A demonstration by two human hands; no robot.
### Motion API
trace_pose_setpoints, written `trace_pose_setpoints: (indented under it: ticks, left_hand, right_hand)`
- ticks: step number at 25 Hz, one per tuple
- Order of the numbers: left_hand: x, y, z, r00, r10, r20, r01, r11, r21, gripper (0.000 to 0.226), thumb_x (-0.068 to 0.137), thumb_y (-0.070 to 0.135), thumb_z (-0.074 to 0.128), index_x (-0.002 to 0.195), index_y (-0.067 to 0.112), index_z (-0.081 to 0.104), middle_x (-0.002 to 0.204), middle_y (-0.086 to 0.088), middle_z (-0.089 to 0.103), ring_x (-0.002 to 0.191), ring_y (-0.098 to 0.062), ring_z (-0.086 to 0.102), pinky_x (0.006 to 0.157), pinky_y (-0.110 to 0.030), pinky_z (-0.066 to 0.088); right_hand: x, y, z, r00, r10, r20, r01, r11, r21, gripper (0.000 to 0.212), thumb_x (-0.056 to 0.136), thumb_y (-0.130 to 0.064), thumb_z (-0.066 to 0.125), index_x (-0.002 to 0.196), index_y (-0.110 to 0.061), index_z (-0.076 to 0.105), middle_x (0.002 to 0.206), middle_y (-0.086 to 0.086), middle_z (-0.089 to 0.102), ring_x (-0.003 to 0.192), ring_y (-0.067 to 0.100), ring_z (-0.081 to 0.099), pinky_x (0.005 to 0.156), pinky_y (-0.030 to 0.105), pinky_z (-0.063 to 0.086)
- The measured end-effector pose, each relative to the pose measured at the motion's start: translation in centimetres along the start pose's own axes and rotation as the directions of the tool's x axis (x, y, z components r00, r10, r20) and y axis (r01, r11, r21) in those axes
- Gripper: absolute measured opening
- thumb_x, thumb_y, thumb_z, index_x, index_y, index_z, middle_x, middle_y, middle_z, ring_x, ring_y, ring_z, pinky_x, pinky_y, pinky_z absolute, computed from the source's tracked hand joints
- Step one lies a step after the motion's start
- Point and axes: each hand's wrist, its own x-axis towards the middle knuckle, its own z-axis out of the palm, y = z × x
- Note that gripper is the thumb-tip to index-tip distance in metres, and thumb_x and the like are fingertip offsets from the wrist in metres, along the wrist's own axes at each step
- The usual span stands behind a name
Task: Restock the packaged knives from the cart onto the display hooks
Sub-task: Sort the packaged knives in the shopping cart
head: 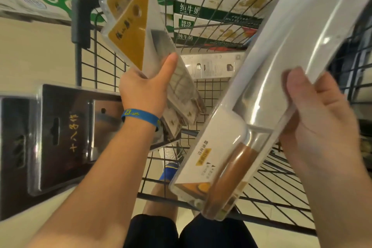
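Presently: left hand [145, 88] grips gold packs [128, 32], right hand [318, 119] grips white pack [251, 106], both above cart [96, 78]; another pack [211, 66] lies inside; hooks unseen, hanging apparently pending.

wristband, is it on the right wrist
No, the wristband is on the left wrist, below the left hand that holds the gold packs.

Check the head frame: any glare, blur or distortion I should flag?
Head view: glare streaks across the white knife pack; right hand and that pack's top edge motion-blurred; left hand sharper, its gold-card packs soft; dark packs at left show reflections; cart wires bow from the wide-angle lens.
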Motion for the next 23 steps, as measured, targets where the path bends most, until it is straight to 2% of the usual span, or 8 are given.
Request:
trace_pose_setpoints:
  ticks: [2,4,8,12,14,18,21,23]
  left_hand:
    - [0.0,0.1,0.1,1.0,0.006,0.03,-0.006,1.0,0.004,0.052,0.062,0.062,0.08,0.081,0.014,0.077,0.087,-0.014,0.076,0.081,-0.025,0.074,0.072,-0.053,0.06]
    - [-0.1,0.7,0.3,0.998,0.024,0.064,-0.023,1.0,-0.02,0.022,0.067,0.053,0.082,0.067,0.031,0.077,0.079,0.003,0.077,0.08,-0.014,0.074,0.076,-0.044,0.061]
    - [-0.6,1.9,0.5,0.993,0.047,0.109,-0.035,0.994,-0.108,0.009,0.071,0.044,0.084,0.07,0.037,0.079,0.078,0.011,0.076,0.084,-0.007,0.072,0.071,-0.029,0.058]
    - [-0.3,2.7,0.4,0.984,0.069,0.167,-0.045,0.989,-0.139,0.01,0.071,0.043,0.085,0.074,0.034,0.079,0.081,0.017,0.076,0.084,0.001,0.072,0.07,-0.014,0.055]
    - [-0.1,2.7,0.9,0.973,0.059,0.223,-0.027,0.989,-0.142,0.019,0.063,0.052,0.084,0.075,0.037,0.079,0.086,0.017,0.076,0.087,0.0,0.072,0.074,-0.018,0.055]
    - [-0.6,2.7,2.5,0.942,-0.109,0.318,0.191,0.951,-0.242,0.092,0.044,0.09,0.065,0.114,0.031,0.07,0.116,0.0,0.073,0.109,-0.023,0.068,0.096,-0.047,0.052]
    - [-1.7,3.4,3.8,0.948,-0.19,0.257,0.246,0.947,-0.205,0.076,0.048,0.095,0.035,0.093,0.043,0.068,0.116,0.005,0.068,0.114,-0.024,0.062,0.102,-0.05,0.047]
    - [-2.5,4.1,4.6,0.963,-0.125,0.24,0.163,0.976,-0.146,0.067,0.055,0.09,0.029,0.087,0.043,0.065,0.113,0.006,0.068,0.115,-0.023,0.062,0.103,-0.047,0.047]
  right_hand:
    - [0.2,-0.7,0.3,0.997,-0.065,0.032,0.064,0.998,0.022,0.014,0.088,-0.034,0.072,0.101,-0.035,0.077,0.106,-0.007,0.077,0.103,0.012,0.073,0.083,0.028,0.059]
    - [1.1,-1.0,0.9,0.996,-0.073,0.061,0.071,0.997,0.022,0.014,0.096,-0.024,0.067,0.102,-0.031,0.076,0.108,-0.006,0.077,0.104,0.012,0.072,0.086,0.028,0.058]
    - [3.3,-0.9,2.3,0.991,-0.048,0.125,0.072,0.98,-0.187,0.019,0.098,-0.024,0.063,0.115,-0.03,0.067,0.116,-0.012,0.074,0.111,0.008,0.069,0.087,0.028,0.059]
    - [3.9,-0.6,2.5,0.978,-0.075,0.192,0.116,0.971,-0.209,0.014,0.098,-0.039,0.062,0.11,-0.037,0.069,0.111,-0.01,0.075,0.103,0.008,0.072,0.076,0.024,0.06]
    - [4.6,0.3,3.1,0.971,-0.063,0.232,0.146,0.921,-0.361,0.02,0.094,-0.057,0.057,0.107,-0.046,0.067,0.11,-0.013,0.072,0.098,0.006,0.07,0.07,0.023,0.061]
    - [6.8,4.7,3.5,0.97,0.114,0.215,0.022,0.838,-0.545,0.035,0.097,-0.063,0.045,0.111,-0.036,0.062,0.112,-0.016,0.065,0.1,-0.001,0.064,0.084,0.03,0.056]
    - [6.6,7.3,4.1,0.984,0.069,0.163,0.018,0.876,-0.481,0.026,0.099,-0.063,0.038,0.101,-0.047,0.059,0.09,-0.042,0.063,0.086,-0.024,0.057,0.074,0.005,0.045]
    - [6.5,8.3,4.2,0.994,-0.029,0.106,0.074,0.892,-0.445,0.032,0.098,-0.063,0.032,0.099,-0.046,0.059,0.087,-0.048,0.059,0.088,-0.025,0.055,0.078,0.003,0.042]
